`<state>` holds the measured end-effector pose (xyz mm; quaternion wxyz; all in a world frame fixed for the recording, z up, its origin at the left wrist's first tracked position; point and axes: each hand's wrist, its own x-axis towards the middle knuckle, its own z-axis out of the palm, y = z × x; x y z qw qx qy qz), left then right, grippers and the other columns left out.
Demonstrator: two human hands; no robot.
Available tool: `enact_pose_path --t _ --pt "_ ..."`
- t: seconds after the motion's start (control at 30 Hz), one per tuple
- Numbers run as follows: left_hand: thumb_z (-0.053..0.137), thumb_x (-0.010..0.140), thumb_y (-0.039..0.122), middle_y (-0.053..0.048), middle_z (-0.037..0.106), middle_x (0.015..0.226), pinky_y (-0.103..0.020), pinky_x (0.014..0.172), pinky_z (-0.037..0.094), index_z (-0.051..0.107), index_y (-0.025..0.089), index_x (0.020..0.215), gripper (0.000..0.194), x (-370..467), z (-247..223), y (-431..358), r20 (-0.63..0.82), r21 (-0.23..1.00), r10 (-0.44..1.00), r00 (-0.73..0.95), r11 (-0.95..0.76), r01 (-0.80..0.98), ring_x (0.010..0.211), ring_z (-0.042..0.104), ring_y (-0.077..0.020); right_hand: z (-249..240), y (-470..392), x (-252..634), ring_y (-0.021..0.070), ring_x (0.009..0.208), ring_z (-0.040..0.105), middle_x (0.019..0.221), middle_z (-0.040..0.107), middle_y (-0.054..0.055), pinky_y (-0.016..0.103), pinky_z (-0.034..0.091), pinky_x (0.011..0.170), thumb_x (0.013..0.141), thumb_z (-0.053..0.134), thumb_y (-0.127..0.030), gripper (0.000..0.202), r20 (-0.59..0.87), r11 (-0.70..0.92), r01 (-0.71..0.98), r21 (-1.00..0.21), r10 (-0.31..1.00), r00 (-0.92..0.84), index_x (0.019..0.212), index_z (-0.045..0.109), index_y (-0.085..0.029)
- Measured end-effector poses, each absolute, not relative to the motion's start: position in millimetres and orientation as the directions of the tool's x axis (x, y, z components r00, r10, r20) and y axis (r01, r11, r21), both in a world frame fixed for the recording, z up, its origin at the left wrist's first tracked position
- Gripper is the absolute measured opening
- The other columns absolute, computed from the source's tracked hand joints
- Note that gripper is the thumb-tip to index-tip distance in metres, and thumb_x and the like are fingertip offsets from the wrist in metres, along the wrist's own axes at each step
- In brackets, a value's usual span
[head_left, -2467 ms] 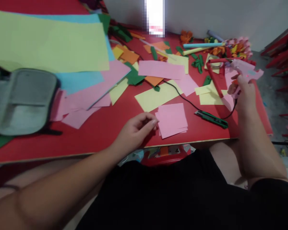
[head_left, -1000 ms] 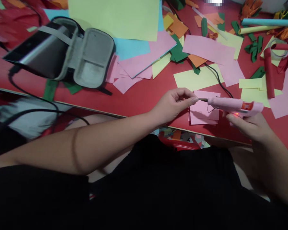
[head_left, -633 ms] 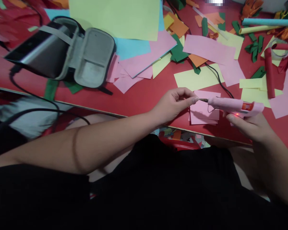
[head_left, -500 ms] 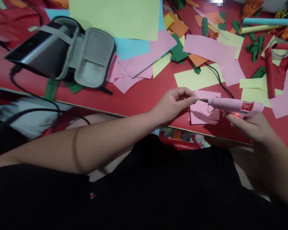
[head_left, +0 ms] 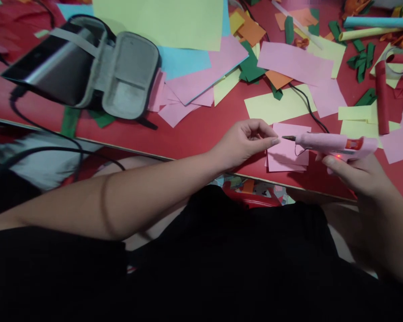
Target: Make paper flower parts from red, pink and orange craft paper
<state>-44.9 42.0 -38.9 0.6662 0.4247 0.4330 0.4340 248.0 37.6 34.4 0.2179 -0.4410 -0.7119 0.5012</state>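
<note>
My left hand (head_left: 246,142) is closed in a pinch at the left edge of a small stack of pink paper (head_left: 287,156); whatever is between its fingertips is too small to make out. Wrapped round the handle of a pink glue gun (head_left: 329,142) is my right hand (head_left: 356,172). The gun lies level in the air above the pink stack, its dark metal tip pointing left, a short gap from my left fingertips. A red light glows on its side.
An open grey case (head_left: 129,76) with a dark device (head_left: 57,67) lies at the left. Coloured paper sheets (head_left: 161,22), green scraps, a red paper roll (head_left: 383,98) and a tape roll (head_left: 394,67) cover the back and right. A black cord (head_left: 309,105) runs behind the gun.
The glue gun in my right hand has moved slightly right, and its tip has come away from my left fingertips. My left hand keeps its pinch. The view has shifted a little.
</note>
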Motion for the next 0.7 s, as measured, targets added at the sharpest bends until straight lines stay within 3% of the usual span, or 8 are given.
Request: enact_pose_path --t 0.27,0.4,0.53,0.7 --pt "0.102 0.087 0.028 -0.003 0.077 0.081 -0.027 0.067 0.048 0.078 0.018 0.089 0.027 -45.1 -39.9 43.0 -0.185 0.952 0.946 0.266 0.239 -0.190 0.070 0.064 -0.0108 30.2 39.9 254.4 0.0230 0.077 0.073 0.093 0.084 0.005 0.037 0.069 0.073 0.105 0.086 -0.050 0.020 -0.145 0.091 0.405 -0.910 0.844 -0.516 0.109 0.094 -0.032" --pt "0.103 0.087 0.030 -0.002 0.076 0.081 -0.026 0.066 0.046 0.078 0.017 0.089 0.028 -46.8 -39.2 43.2 -0.195 0.957 0.942 0.272 0.243 -0.157 0.068 0.062 -0.0094 31.7 40.7 251.5 0.0240 0.077 0.075 0.085 0.081 0.003 0.039 0.070 0.074 0.104 0.088 -0.051 0.021 -0.145 0.089 0.405 -0.910 0.846 -0.513 0.115 0.094 -0.034" --pt "0.102 0.087 0.031 -0.002 0.075 0.079 -0.026 0.064 0.045 0.079 0.017 0.090 0.027 -47.6 -37.9 43.3 -0.194 0.965 0.941 0.277 0.234 -0.117 0.067 0.061 -0.0097 32.8 41.7 250.2 0.0271 0.084 0.080 0.091 0.084 0.005 0.041 0.071 0.077 0.103 0.087 -0.054 0.031 -0.159 0.099 0.432 -0.897 0.839 -0.521 0.127 0.092 -0.034" --pt "0.101 0.086 0.031 -0.003 0.077 0.082 -0.026 0.065 0.045 0.080 0.017 0.089 0.026 -47.0 -36.7 43.8 -0.187 0.967 0.942 0.280 0.226 -0.117 0.069 0.061 -0.0099 32.9 41.6 253.7 0.0276 0.079 0.079 0.076 0.077 0.004 0.042 0.072 0.077 0.103 0.087 -0.057 0.030 -0.153 0.110 0.439 -0.892 0.841 -0.519 0.124 0.093 -0.035"
